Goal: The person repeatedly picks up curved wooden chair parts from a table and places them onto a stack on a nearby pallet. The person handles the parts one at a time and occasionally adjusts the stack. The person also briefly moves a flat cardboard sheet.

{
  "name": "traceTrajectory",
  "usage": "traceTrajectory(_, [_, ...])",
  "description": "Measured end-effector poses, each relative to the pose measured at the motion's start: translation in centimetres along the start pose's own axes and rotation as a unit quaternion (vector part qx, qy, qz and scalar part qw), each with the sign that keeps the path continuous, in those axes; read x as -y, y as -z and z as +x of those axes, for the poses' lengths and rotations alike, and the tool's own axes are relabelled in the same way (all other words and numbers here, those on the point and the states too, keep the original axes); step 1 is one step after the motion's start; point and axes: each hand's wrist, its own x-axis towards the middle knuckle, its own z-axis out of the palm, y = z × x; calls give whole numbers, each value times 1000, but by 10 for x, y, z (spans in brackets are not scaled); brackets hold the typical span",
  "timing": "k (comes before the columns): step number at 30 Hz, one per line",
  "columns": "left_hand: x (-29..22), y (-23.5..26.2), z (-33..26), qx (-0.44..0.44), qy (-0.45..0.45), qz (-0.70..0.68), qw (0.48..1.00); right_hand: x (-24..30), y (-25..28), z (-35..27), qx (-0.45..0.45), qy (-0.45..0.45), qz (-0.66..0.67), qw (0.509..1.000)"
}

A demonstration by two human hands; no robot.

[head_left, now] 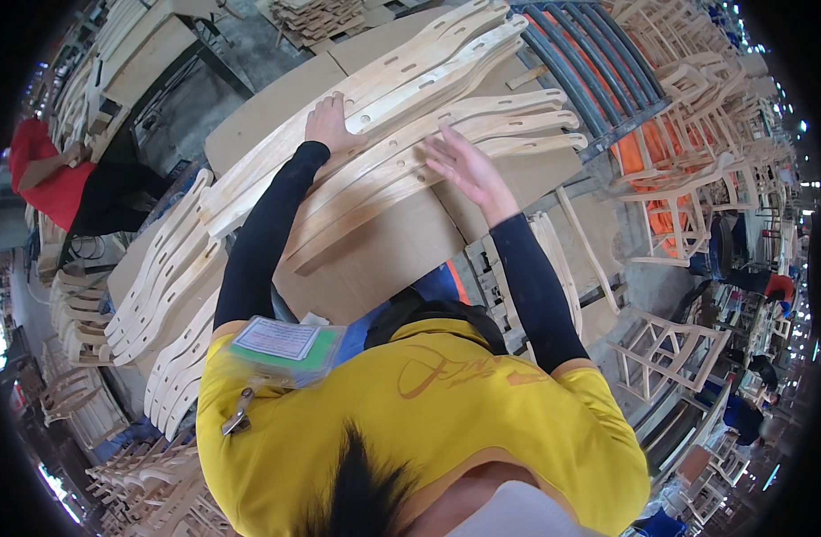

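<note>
Two groups of long, curved pale-wood chair parts [455, 63] lie side by side in front of me, with slots and round holes cut into them. My left hand [332, 125] rests on the far group, its fingers stretched over the wood and the thumb out to the side. Over the right half of the nearer group of curved parts [361, 199] is my right hand [467, 170]. Its fingers are spread and nothing is in them; whether they touch the wood I cannot tell. Brown cardboard [374, 264] lies beneath the parts.
More curved wooden parts [164, 268] are stacked at left. A dark slatted rack [598, 72] stands at the far right, with chair frames [679, 192] beyond it. A person in red [57, 179] works at the far left. A pallet [598, 259] lies right of my right forearm.
</note>
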Motion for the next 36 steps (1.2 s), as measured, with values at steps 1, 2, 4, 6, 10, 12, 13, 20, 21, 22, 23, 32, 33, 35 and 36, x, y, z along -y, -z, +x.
traceTrajectory(1, [1, -9, -1, -30, -15, -2, 999, -4, 14, -10, -7, -12, -2, 1000])
traceTrajectory(2, [5, -13, -4, -58, -25, 0, 998, -10, 27, -20, -10, -28, -1, 1000])
traceTrajectory(4, [8, -23, -15, -97, -32, 7, 995, -28, 61, -44, -29, -52, 2, 998])
traceTrajectory(6, [11, -19, -34, -125, -15, 29, 992, -42, 94, -65, -41, -71, 9, 997])
traceTrajectory(10, [40, -8, -76, -125, 58, 52, 989, -67, 141, -110, -140, -79, 37, 986])
traceTrajectory(12, [60, 3, -106, -131, 100, 66, 984, -77, 156, -128, -196, -84, 54, 976])
traceTrajectory(13, [73, 6, -124, -137, 132, 76, 979, -83, 166, -136, -220, -89, 68, 969])
traceTrajectory(20, [165, 2, -215, -225, 276, 36, 934, -137, 219, -170, -302, -130, 103, 939])
traceTrajectory(21, [193, -13, -227, -273, 293, -50, 915, -141, 219, -168, -291, -141, 90, 942])
traceTrajectory(22, [209, -21, -229, -317, 303, -139, 888, -144, 221, -168, -285, -149, 79, 943])
traceTrajectory(23, [208, -25, -223, -329, 323, -180, 869, -147, 224, -168, -284, -154, 69, 944])
traceTrajectory(32, [215, -36, -216, -360, 373, -318, 794, -166, 246, -168, -282, -169, 39, 944])
traceTrajectory(33, [224, -46, -218, -352, 373, -333, 791, -167, 248, -168, -281, -172, 27, 944])
traceTrajectory(35, [220, -64, -197, -338, 347, -324, 813, -165, 255, -182, -300, -161, 12, 940])
traceTrajectory(36, [194, -75, -173, -282, 344, -422, 790, -168, 266, -201, -320, -156, -17, 934])
